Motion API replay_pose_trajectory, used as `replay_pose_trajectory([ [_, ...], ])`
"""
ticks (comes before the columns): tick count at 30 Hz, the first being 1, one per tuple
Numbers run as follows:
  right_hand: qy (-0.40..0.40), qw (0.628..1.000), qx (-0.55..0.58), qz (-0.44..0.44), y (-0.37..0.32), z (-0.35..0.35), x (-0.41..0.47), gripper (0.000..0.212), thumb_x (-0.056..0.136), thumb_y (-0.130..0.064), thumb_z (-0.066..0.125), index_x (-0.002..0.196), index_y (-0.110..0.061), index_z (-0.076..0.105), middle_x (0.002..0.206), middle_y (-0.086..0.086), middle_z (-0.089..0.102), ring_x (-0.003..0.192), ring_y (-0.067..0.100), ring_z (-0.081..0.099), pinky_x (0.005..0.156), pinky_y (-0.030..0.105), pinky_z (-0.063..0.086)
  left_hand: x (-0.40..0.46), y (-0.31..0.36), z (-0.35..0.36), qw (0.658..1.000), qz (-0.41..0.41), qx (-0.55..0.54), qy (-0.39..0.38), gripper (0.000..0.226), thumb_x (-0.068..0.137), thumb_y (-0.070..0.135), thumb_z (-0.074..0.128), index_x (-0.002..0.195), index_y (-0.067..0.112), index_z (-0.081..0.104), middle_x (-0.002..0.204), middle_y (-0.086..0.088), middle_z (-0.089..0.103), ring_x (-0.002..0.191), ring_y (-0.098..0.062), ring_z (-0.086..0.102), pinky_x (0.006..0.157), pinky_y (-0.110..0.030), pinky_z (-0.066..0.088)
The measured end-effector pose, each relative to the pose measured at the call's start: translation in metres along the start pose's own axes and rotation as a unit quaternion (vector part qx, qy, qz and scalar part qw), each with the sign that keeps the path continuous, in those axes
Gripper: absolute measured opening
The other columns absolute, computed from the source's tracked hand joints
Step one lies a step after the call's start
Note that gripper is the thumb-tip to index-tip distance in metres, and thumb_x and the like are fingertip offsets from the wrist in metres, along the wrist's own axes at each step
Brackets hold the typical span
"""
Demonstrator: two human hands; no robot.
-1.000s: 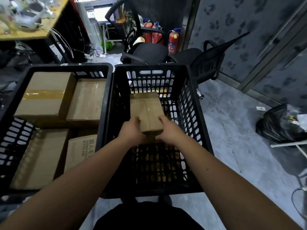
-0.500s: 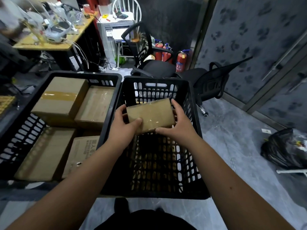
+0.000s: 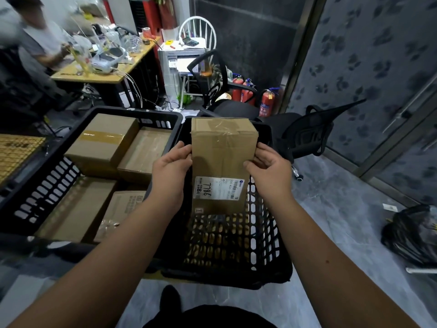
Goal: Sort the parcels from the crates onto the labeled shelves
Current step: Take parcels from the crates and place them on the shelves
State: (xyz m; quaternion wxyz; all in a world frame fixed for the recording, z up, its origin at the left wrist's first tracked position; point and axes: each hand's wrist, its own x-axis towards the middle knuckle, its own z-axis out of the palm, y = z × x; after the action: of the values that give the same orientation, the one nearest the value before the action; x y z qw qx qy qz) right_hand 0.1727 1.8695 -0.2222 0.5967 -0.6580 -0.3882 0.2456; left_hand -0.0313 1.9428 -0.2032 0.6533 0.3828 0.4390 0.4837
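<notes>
Above the right crate: both hands lift one parcel.
Parcel (image 3: 223,162): upright over the right crate (image 3: 264,233), label (image 3: 217,187) reading 7786.
Left hand (image 3: 171,163): grasping its left edge.
Right hand (image 3: 269,164): grasping its right edge.
Left crate (image 3: 42,185): four boxes.

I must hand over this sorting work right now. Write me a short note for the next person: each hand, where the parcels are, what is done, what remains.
Left hand and right hand: each grips one side of the brown cardboard parcel with the white label, held upright above the right black plastic crate. The label faces the camera, handwritten 7786.
The right crate shows no other parcel.
The left black plastic crate holds four brown cardboard boxes.
Done: one parcel lifted out, label exposed.
Left: shelve this parcel by its label, then sort the four boxes. Shelves are not in view.
</notes>
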Motion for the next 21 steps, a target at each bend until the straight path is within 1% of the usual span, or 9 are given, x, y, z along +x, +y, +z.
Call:
replay_pose_trajectory([
  [3,0.002,1.000,0.004,-0.001,-0.003,0.000,-0.005,0.038,0.087,-0.001,0.077,0.120,-0.021,0.077,0.132,-0.011,0.066,0.114,-0.001,0.065,0.100,0.024,0.056,-0.003,-0.005,-0.001,1.000,0.011,-0.003,-0.028,0.056,0.089,-0.019,0.047,0.117,0.015,0.080,0.154,0.001,0.054,0.132,-0.018,0.061,0.109,-0.043,0.052],
  [5,-0.017,1.000,0.016,0.005,-0.005,-0.001,-0.008,0.048,0.089,-0.001,0.075,0.124,-0.033,0.071,0.127,-0.016,0.066,0.113,-0.009,0.062,0.102,0.026,0.055,-0.008,-0.006,0.000,0.998,0.020,0.006,-0.055,0.063,0.084,-0.019,0.045,0.131,0.013,0.072,0.154,-0.004,0.055,0.136,-0.021,0.059,0.109,-0.046,0.051],
  [9,-0.066,0.997,0.039,-0.001,-0.002,-0.003,-0.010,0.077,0.090,-0.007,0.077,0.151,-0.042,0.045,0.142,-0.021,0.056,0.131,0.000,0.053,0.103,0.029,0.050,-0.019,0.000,0.007,0.998,0.025,0.039,-0.045,0.075,0.086,-0.019,0.050,0.135,0.034,0.069,0.146,0.008,0.061,0.143,-0.022,0.048,0.113,-0.047,0.047],
  [10,-0.082,0.996,0.040,-0.010,-0.002,-0.002,-0.011,0.085,0.091,-0.010,0.077,0.157,-0.044,0.036,0.149,-0.020,0.052,0.135,0.002,0.051,0.106,0.029,0.049,-0.022,0.002,0.009,0.997,0.024,0.035,-0.063,0.076,0.088,-0.018,0.049,0.140,0.035,0.065,0.144,0.008,0.063,0.139,-0.021,0.053,0.108,-0.043,0.051],
  [13,-0.109,0.994,0.017,-0.027,-0.006,-0.001,-0.010,0.096,0.094,-0.017,0.077,0.163,-0.047,0.017,0.160,-0.025,0.037,0.144,-0.003,0.040,0.112,0.022,0.040,-0.028,0.009,0.014,0.993,0.024,0.042,-0.110,0.080,0.092,-0.017,0.047,0.152,0.036,0.050,0.138,0.010,0.067,0.122,-0.013,0.067,0.073,-0.022,0.061],
  [14,-0.111,0.993,0.012,-0.029,-0.006,-0.001,-0.008,0.098,0.094,-0.017,0.077,0.164,-0.047,0.015,0.160,-0.027,0.035,0.143,-0.007,0.038,0.112,0.019,0.037,-0.030,0.011,0.016,0.992,0.029,0.046,-0.113,0.081,0.093,-0.017,0.047,0.153,0.037,0.048,0.136,0.012,0.068,0.120,-0.011,0.068,0.072,-0.021,0.060],
  [16,-0.106,0.994,0.016,-0.032,-0.006,-0.005,-0.005,0.099,0.093,-0.015,0.078,0.164,-0.046,0.015,0.159,-0.027,0.036,0.138,-0.015,0.038,0.106,0.009,0.037,-0.029,0.010,0.017,0.992,0.038,0.040,-0.110,0.081,0.095,-0.016,0.050,0.155,0.038,0.045,0.137,0.012,0.066,0.121,-0.014,0.068,0.079,-0.028,0.060],
  [18,-0.094,0.995,0.025,-0.027,-0.003,-0.007,-0.002,0.098,0.092,-0.012,0.079,0.164,-0.040,0.018,0.161,-0.021,0.036,0.138,-0.011,0.039,0.103,0.008,0.039,-0.032,0.009,0.017,0.995,0.033,0.034,-0.092,0.077,0.099,-0.005,0.056,0.158,0.042,0.039,0.141,0.011,0.060,0.125,-0.018,0.064,0.087,-0.037,0.057],
  [21,-0.087,0.996,0.011,-0.017,0.003,-0.006,-0.001,0.087,0.089,-0.016,0.081,0.160,-0.035,0.035,0.160,-0.014,0.042,0.142,0.003,0.045,0.113,0.031,0.047,-0.036,0.013,0.019,0.994,0.024,0.076,-0.074,0.075,0.092,0.039,0.069,0.153,0.058,0.031,0.133,0.016,0.056,0.124,-0.017,0.054,0.104,-0.053,0.040],
])
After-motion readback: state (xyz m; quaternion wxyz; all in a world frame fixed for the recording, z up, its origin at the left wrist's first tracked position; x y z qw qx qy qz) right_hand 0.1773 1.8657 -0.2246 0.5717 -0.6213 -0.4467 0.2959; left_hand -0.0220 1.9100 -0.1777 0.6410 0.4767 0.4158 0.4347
